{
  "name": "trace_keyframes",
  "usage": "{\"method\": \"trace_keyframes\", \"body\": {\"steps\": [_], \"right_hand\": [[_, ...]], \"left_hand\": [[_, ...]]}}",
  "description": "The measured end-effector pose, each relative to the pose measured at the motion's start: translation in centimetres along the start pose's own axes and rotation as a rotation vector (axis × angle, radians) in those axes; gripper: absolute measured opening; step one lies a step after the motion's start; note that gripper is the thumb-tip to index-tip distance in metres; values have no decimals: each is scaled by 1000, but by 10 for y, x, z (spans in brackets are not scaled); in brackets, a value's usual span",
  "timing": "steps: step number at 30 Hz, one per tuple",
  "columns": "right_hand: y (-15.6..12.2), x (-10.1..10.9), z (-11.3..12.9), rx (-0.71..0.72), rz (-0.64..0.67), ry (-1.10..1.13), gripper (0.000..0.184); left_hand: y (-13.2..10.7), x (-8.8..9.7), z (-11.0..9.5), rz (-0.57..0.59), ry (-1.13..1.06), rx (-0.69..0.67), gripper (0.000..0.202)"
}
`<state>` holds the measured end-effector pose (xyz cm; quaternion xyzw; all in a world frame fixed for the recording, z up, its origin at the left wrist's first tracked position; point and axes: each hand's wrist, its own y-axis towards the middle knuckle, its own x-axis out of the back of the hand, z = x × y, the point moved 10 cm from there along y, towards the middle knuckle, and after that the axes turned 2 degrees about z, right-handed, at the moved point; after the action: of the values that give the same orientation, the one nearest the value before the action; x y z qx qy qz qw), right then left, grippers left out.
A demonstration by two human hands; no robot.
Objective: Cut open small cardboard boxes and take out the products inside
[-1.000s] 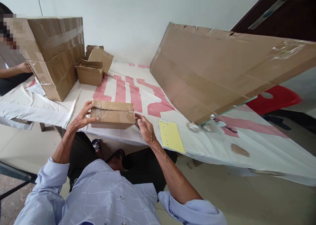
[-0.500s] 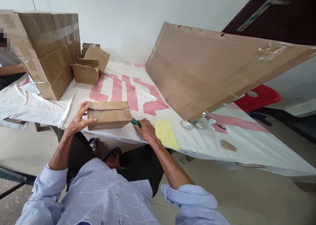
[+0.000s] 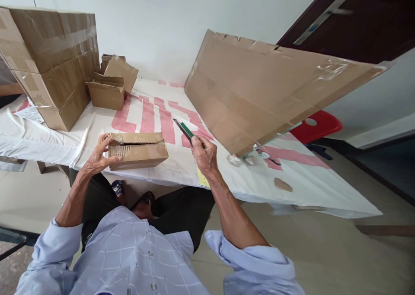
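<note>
In front of me a small cardboard box lies at the table's near edge, with a dark slit along the seam of its top flaps. My left hand grips its left end, thumb on the near side and fingers behind. To the right of the box, my right hand is wrapped round a green utility knife, whose blade points up and left, apart from the box. A yellow card lies partly hidden under my right wrist.
Stacked taped cartons stand at the left, beside small open boxes. A large cardboard sheet leans at the right. Tape rolls and a cardboard scrap lie near it. A red chair stands beyond. Another person's arm shows far left.
My right hand has lifted the utility knife away from the box's right end, up and to the right. The slit along the flaps looks wider. My left hand keeps its hold.
</note>
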<state>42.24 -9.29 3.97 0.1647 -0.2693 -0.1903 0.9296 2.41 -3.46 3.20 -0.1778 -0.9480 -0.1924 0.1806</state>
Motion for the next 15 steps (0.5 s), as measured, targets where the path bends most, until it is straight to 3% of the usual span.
{"method": "trace_keyframes", "body": {"steps": [3, 6, 10, 15], "right_hand": [[0, 6, 37, 56, 14, 31, 49], [-2, -3, 67, 142, 132, -9, 44], [-2, -18, 88, 238, 291, -59, 36], [5, -31, 108, 373, 395, -119, 26]], "left_hand": [[0, 0, 2, 0, -14, 1, 64], [1, 0, 3, -2, -23, 5, 66], [2, 0, 5, 12, -8, 17, 68], [2, -2, 2, 29, 11, 16, 69]]}}
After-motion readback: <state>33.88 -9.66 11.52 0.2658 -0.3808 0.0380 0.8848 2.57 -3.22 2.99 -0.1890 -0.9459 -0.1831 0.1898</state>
